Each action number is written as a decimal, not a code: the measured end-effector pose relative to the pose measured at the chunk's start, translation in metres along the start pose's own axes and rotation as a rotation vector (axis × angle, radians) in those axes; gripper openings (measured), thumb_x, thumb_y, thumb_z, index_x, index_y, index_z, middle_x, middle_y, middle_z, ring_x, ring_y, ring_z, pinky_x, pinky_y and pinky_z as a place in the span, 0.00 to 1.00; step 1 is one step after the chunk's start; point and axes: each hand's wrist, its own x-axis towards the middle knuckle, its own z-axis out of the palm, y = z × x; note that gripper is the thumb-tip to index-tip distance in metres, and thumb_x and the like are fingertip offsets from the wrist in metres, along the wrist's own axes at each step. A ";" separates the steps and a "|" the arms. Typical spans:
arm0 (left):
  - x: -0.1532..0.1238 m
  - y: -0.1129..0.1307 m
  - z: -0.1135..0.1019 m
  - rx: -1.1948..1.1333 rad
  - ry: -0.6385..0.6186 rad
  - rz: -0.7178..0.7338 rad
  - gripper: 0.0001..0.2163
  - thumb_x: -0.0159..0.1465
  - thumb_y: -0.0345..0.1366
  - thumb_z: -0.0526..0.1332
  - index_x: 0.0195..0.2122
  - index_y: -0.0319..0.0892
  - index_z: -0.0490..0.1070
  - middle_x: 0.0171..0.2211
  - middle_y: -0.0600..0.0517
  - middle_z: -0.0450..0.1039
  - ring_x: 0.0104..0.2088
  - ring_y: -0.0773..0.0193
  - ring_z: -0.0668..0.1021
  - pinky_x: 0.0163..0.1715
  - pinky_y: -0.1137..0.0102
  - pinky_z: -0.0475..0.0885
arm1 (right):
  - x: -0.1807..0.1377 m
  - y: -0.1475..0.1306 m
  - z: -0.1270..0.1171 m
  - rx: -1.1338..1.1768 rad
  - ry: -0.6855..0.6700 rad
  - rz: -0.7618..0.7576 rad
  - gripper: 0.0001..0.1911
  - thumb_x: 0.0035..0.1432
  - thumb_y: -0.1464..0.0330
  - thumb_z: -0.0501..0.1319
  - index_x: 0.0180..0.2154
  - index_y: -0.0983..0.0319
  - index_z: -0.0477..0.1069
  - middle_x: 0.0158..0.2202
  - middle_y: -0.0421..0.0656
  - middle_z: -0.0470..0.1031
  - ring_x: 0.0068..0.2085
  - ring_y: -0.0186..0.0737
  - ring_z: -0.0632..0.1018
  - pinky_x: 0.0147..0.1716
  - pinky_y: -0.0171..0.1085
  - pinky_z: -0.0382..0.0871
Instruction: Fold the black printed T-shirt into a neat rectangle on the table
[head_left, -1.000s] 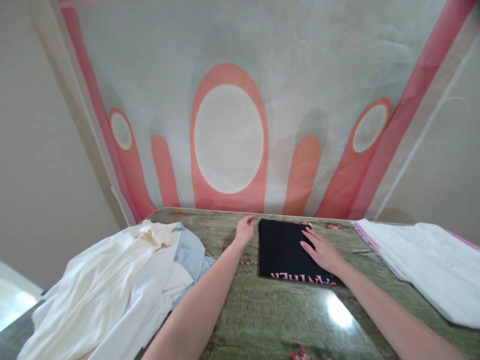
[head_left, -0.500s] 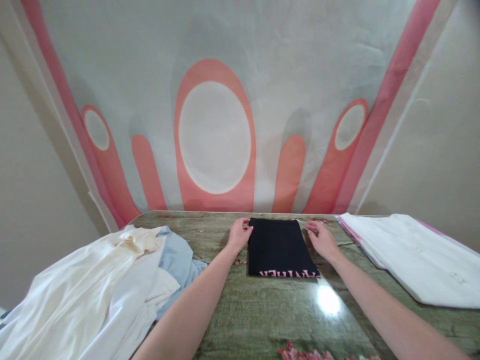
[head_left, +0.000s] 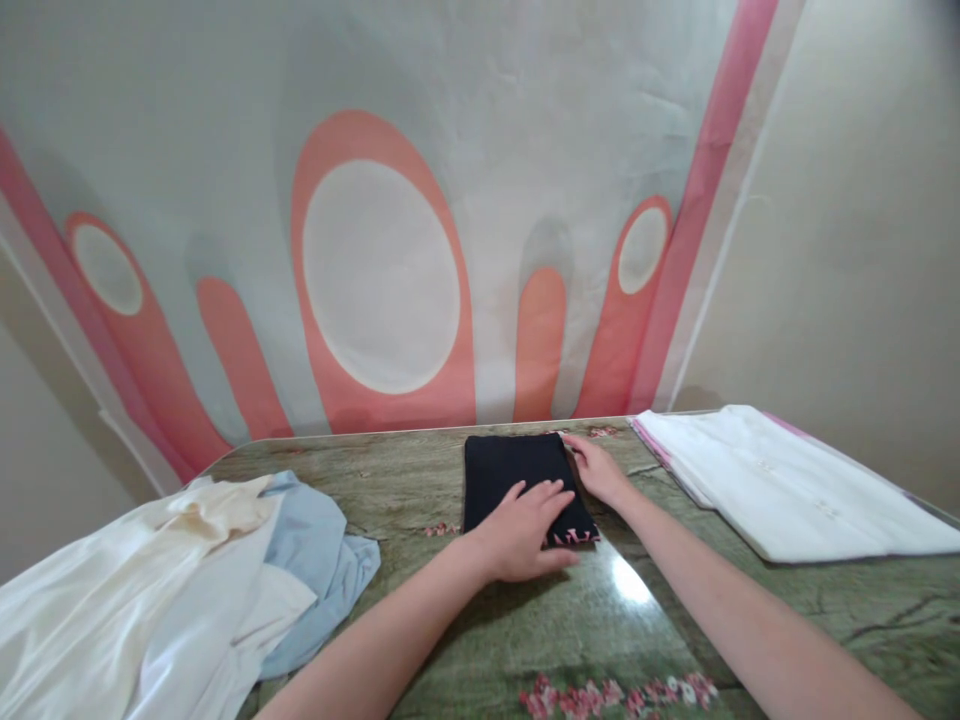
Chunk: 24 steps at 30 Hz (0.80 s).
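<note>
A black T-shirt (head_left: pixel 499 470), folded into a small rectangle with pink lettering along its near edge, lies on the table. My left hand (head_left: pixel 525 530) rests across its near part, palm down with the fingers spread, covering some of the letters. At the far right corner of the T-shirt is my right hand (head_left: pixel 596 468), its fingertips closed on the edge there. What lies between those fingertips is hard to see.
On the left lies a loose heap of cream and white clothes (head_left: pixel 150 590) with a light blue garment (head_left: pixel 315 560). A folded white garment (head_left: pixel 780 490) lies on pink cloth at right. The wood-patterned table (head_left: pixel 465 650) meets a decorated wall (head_left: pixel 495 200) behind.
My left hand has moved from the T-shirt's far left corner onto its near part. My right hand has come in to its far right corner. The view has turned to the right.
</note>
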 end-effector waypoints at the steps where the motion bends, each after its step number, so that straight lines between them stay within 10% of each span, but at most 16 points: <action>1: 0.000 0.009 0.003 0.021 -0.020 0.017 0.32 0.59 0.54 0.52 0.61 0.44 0.48 0.62 0.45 0.48 0.61 0.55 0.53 0.58 0.56 0.47 | 0.000 0.000 0.000 0.004 0.000 -0.004 0.24 0.52 0.79 0.48 0.50 0.62 0.66 0.50 0.45 0.70 0.51 0.39 0.70 0.53 0.43 0.61; 24: 0.001 0.005 0.001 0.101 -0.123 0.006 0.23 0.62 0.38 0.51 0.59 0.45 0.53 0.60 0.47 0.54 0.59 0.56 0.57 0.56 0.59 0.51 | 0.002 0.008 -0.001 0.225 0.140 0.135 0.21 0.48 0.81 0.48 0.43 0.63 0.68 0.42 0.46 0.75 0.41 0.38 0.76 0.46 0.42 0.68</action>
